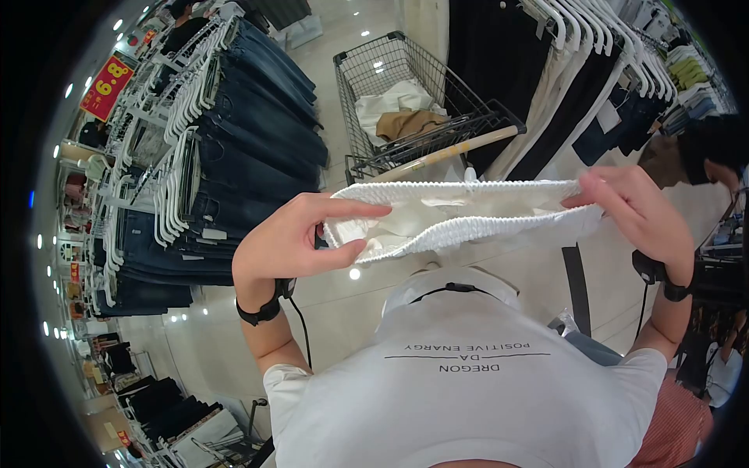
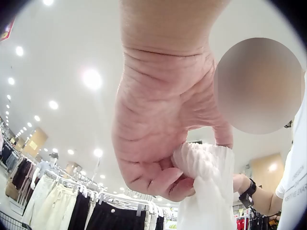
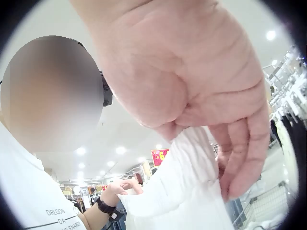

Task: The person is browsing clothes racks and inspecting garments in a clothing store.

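A white garment with a gathered elastic waistband (image 1: pixel 468 228) is stretched sideways in front of the person's chest, its opening facing up. My left hand (image 1: pixel 292 234) grips one end of the waistband, thumb and forefinger inside the opening. In the left wrist view, fingers of the left hand (image 2: pixel 158 120) curl round the ruched edge. At the opposite end my right hand (image 1: pixel 640 210) pinches the waistband. The right wrist view has the right hand (image 3: pixel 192 72) over the gathered band (image 3: pixel 194 153), with the cloth hanging below. The garment's lower part is mostly hidden in the head view.
Ahead stands a shopping cart (image 1: pixel 406 58) with white and brown clothes inside. A rack of dark jeans (image 1: pixel 257 117) lines the left side, and trousers (image 1: pixel 538 101) hang on white hangers at the right. Another person (image 1: pixel 706 160) is at the right edge.
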Motion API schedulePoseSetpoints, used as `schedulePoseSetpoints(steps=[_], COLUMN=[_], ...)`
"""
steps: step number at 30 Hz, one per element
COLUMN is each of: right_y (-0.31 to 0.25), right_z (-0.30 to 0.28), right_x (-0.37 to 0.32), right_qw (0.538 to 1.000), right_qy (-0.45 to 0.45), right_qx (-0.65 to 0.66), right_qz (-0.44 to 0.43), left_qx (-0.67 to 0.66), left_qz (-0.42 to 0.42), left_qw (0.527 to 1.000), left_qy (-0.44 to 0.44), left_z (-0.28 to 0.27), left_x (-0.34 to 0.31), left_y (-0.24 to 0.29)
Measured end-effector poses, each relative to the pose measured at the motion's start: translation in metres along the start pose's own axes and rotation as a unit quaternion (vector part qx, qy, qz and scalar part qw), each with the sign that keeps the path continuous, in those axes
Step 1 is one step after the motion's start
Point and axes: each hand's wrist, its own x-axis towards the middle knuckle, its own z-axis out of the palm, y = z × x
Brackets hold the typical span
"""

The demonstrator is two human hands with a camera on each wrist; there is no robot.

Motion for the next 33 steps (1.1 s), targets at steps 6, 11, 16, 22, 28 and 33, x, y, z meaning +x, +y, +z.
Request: schedulePoseSetpoints(steps=[6, 11, 16, 22, 28, 33], right_y=[-0.016, -0.029, -0.034, -0.017, -0.036, -0.029], right_z=[0.012, 0.021, 0.027, 0.034, 0.012, 0.013], right_x=[0.018, 0.022, 0.029, 0.040, 0.045, 0.043], right_qw=[0.990, 0.999, 0.999, 0.998, 0.982, 0.969], right_qy=[0.003, 0.010, 0.029, 0.060, -0.043, -0.014], right_qx=[0.068, 0.037, 0.014, 0.020, 0.105, 0.150], right_qz=[0.124, 0.038, 0.030, -0.002, 0.149, 0.194], left_qx=[0.029, 0.047, -0.019, -0.010, -0.177, -0.367], left_qz=[0.074, 0.051, 0.142, 0.104, 0.103, 0.104], left_qw=[0.997, 0.997, 0.990, 0.994, 0.969, 0.886], left_qy=[-0.004, -0.025, -0.012, 0.027, 0.137, 0.265], left_z=[-0.012, -0.018, -0.020, -0.024, -0.026, -0.008], left_x=[-0.011, -0.019, -0.020, -0.031, -0.031, -0.030], left_y=[-0.017, -0.024, -0.049, -0.042, -0.068, -0.076])
